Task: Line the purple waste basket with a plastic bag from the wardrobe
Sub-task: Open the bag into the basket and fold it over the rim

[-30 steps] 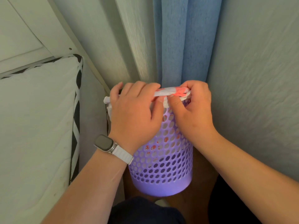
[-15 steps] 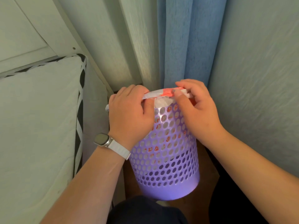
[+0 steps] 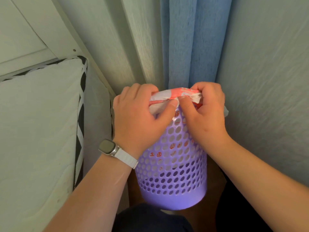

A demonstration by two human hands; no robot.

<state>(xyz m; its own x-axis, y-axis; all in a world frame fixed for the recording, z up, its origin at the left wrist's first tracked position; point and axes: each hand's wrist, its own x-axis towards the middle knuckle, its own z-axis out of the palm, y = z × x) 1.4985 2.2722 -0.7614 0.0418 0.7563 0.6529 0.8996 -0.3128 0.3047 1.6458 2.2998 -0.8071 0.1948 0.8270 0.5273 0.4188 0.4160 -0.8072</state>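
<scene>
Purple waste basket [image 3: 173, 166] stands on the floor in a corner, by the blue curtain [image 3: 194, 41]. Both thumbs and fingers pinch the white and red plastic bag [image 3: 173, 96] at its rim. Left hand [image 3: 138, 119] and right hand [image 3: 207, 113] sit side by side. A watch [image 3: 107, 146] is on the left wrist.

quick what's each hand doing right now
Left hand: closed, pinching the white and red plastic bag at the rim.
Right hand: closed on the same bag.
</scene>
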